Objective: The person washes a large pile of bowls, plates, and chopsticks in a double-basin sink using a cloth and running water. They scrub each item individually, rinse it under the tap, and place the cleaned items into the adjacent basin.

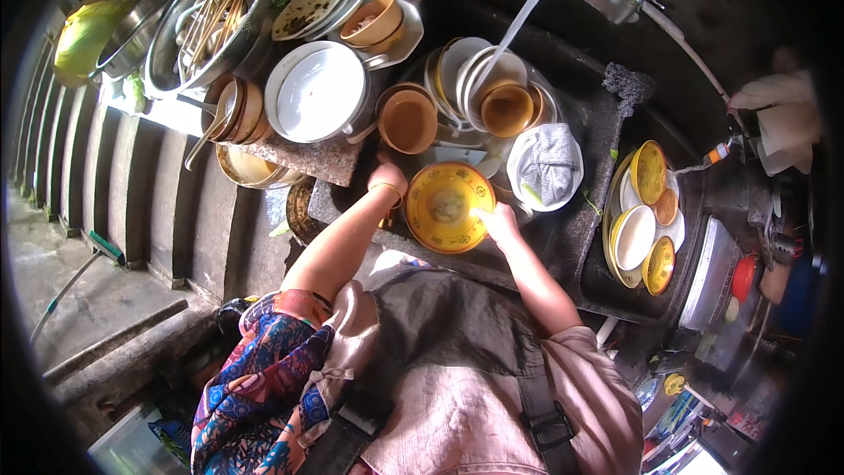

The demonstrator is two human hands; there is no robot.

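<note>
A yellow patterned bowl (444,207) is tilted up over the dark sink, and I hold it between both hands. My left hand (388,178) grips its left rim; a thin bangle sits on that wrist. My right hand (498,222) presses on the bowl's right inner edge. Just beyond the bowl lie a brown bowl (409,120) and a stack of white plates with a brown cup (505,105), under a stream of water (527,13) from the tap.
A white bowl holding a grey cloth (545,167) sits right of my hands. Yellow and white bowls (646,220) are stacked at the far right. White plates (315,90), brown bowls (239,111) and a steel colander with chopsticks (211,22) crowd the counter at left.
</note>
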